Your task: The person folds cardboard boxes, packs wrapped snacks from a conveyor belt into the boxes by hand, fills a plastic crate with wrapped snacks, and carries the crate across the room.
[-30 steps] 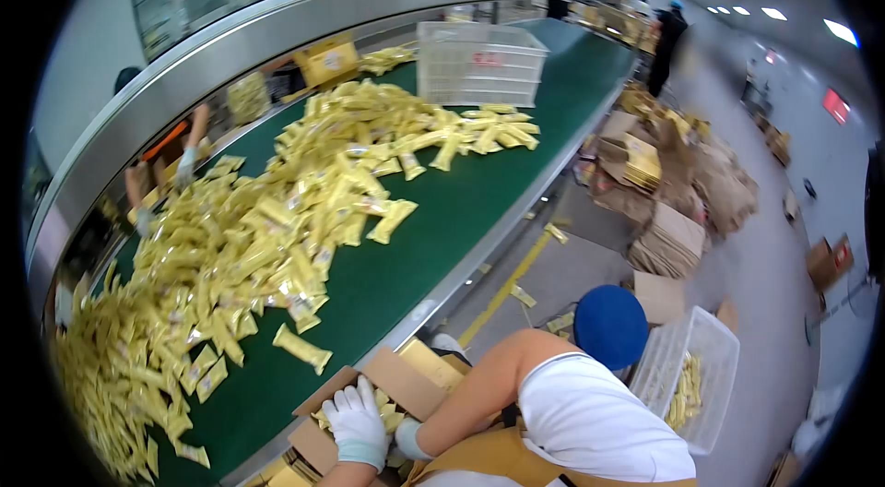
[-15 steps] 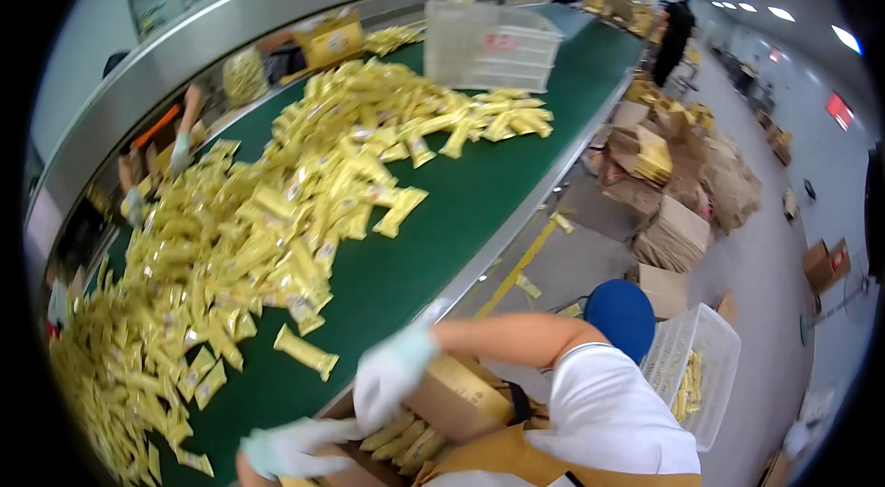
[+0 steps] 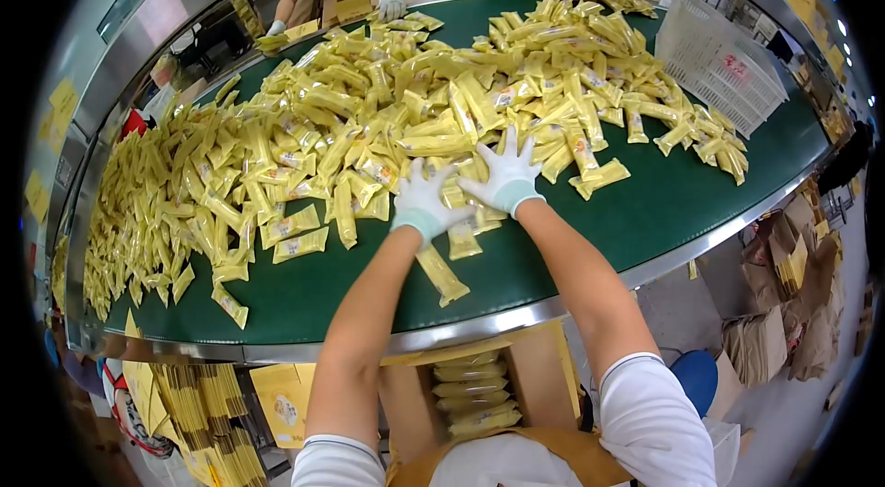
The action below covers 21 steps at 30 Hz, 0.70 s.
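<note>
My left hand [image 3: 426,198], in a white glove, lies with fingers spread on the near edge of a big pile of yellow wrapped packets [image 3: 369,100]. Beside it, also gloved, my right hand [image 3: 505,175] rests fingers apart on the same pile. Both palms face down, and neither hand is closed round a packet. A loose packet [image 3: 442,277] sticks out below my left wrist on the green conveyor belt [image 3: 590,229]. Against my body stands an open cardboard box [image 3: 413,404], with several packets [image 3: 472,390] stacked in a row inside.
A white plastic crate [image 3: 714,63] stands on the belt at the right. Across the belt, a co-worker's gloved hand [image 3: 392,1] touches the pile. Folded yellow cartons [image 3: 198,413] are stacked at lower left. A blue stool [image 3: 693,381] and brown cardboard [image 3: 758,344] are at lower right.
Both hands have gone from the open box up and forward onto the packet pile, their fingers now spread. The view has turned from the right-hand aisle to face the belt.
</note>
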{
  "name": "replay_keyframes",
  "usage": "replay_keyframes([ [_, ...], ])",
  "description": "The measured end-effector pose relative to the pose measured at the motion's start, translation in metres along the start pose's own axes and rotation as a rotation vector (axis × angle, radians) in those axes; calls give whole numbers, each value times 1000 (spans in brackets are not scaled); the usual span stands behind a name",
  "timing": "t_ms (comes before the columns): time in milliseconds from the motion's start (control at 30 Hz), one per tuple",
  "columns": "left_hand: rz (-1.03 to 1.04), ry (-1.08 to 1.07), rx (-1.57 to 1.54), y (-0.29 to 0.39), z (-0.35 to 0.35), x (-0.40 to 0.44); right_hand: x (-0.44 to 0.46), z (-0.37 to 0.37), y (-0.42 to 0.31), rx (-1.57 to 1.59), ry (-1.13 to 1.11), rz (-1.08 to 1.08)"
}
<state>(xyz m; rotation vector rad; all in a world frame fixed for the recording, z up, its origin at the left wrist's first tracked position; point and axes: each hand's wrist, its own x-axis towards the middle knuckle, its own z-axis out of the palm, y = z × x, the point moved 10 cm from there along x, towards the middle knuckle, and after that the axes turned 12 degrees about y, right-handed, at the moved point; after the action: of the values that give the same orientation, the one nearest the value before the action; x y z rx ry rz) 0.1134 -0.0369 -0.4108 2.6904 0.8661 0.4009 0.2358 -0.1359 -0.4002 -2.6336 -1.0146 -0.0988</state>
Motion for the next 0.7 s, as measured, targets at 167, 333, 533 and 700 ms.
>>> replay_keyframes([
  [167, 128, 2, 103, 7, -3, -35, -51, 16, -10, 156, 142, -246],
  [333, 299, -193, 122, -21, -23, -80, -110, -6, -10, 254, 120, -465],
  [533, 225, 58, 181, -66, -73, -131, -150, -28, 32, 139, 129, -566],
  [700, -80, 313, 133, -159, -61, -155, -166, -34, 67, 204, 191, -420],
])
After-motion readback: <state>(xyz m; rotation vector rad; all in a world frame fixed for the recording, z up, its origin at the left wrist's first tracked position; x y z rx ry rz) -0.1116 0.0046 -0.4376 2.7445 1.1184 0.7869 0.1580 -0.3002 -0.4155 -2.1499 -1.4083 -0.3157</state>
